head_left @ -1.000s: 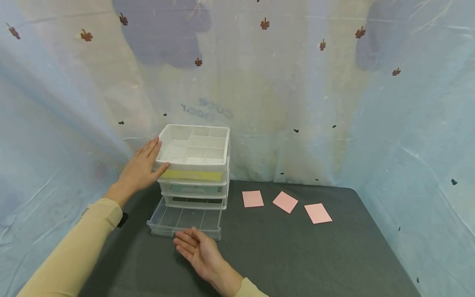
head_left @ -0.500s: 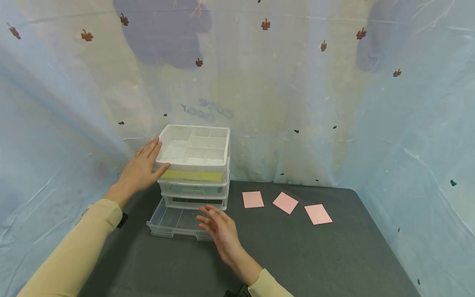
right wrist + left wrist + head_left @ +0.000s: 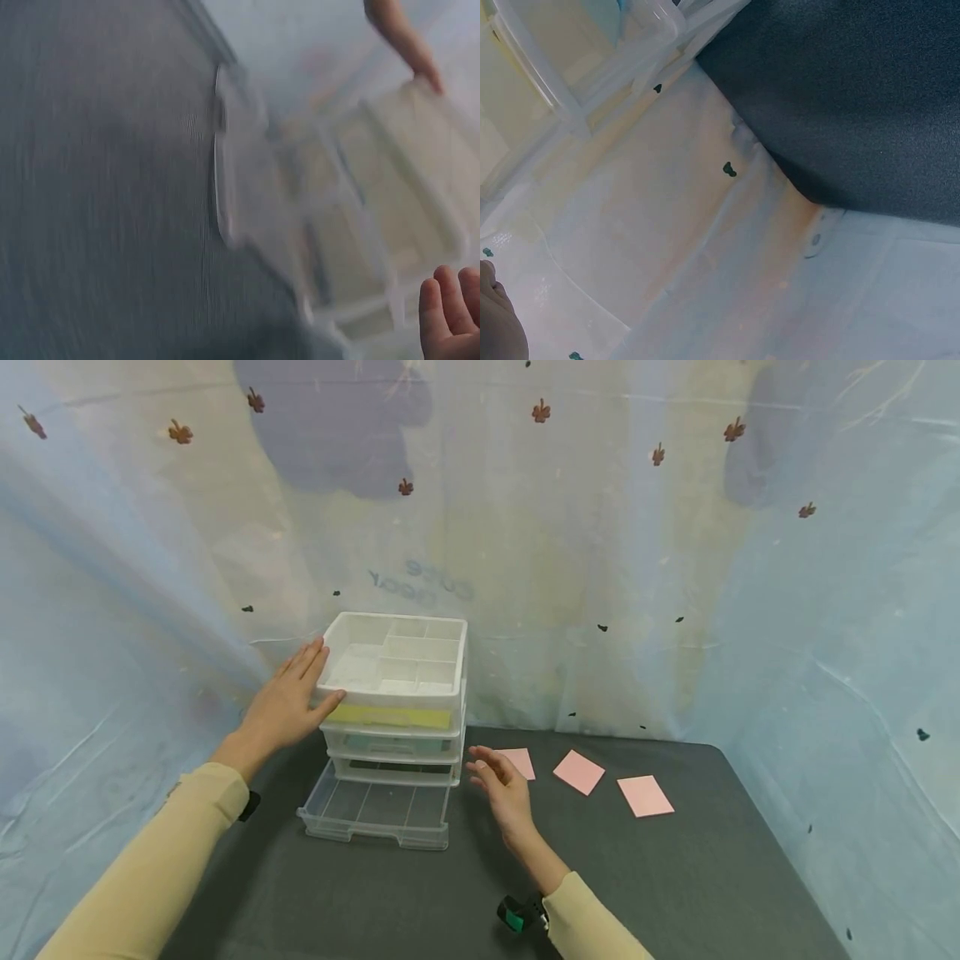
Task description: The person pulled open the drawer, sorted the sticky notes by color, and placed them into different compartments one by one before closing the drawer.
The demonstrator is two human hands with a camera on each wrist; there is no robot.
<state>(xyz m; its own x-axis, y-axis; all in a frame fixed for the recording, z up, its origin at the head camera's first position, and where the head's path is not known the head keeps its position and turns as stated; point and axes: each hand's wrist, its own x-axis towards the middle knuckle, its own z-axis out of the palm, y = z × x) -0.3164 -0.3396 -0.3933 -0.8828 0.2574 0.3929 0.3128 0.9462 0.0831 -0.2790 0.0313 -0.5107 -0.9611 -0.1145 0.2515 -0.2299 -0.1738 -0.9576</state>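
The empty, loose-fingered right hand [image 3: 507, 793] has swung from the clear plastic drawer [image 3: 375, 836] at seven o'clock to a pink paper square [image 3: 521, 762] at five, likely within reach; the straight-fingered left hand [image 3: 283, 703] touches the white plastic drawer tower [image 3: 393, 698] at nine.

Near the back edge of the dark grey surface [image 3: 675, 885] stands a white plastic drawer unit [image 3: 390, 700]; three pink squares [image 3: 579, 772], probably sticky-note pads, lie spaced towards the back right corner.
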